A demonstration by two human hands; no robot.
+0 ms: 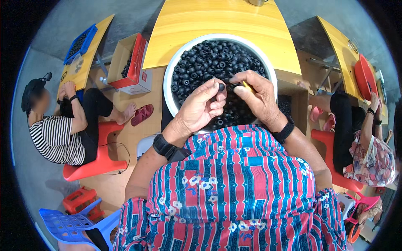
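Note:
A large pale basin point(168, 83) sits in front of me, heaped with small black ring-like parts point(211, 60), many showing a round hole. Over its near side my left hand point(197, 106) pinches one black part point(220, 87) between thumb and fingertips. Close beside it, my right hand point(260, 94) is closed round a small tool with a yellow handle point(248, 86); most of the tool is hidden by the fingers. Something dark shows at the right fingertips, too small to make out. The two hands are a little apart.
A yellow table point(222, 19) stands beyond the basin. An open carton point(125, 62) is at the left, another carton point(298, 100) right of the basin. People sit at tables on both sides; a blue tray point(79, 44) and a red basin point(364, 75) are there. A blue chair point(73, 217) stands lower left.

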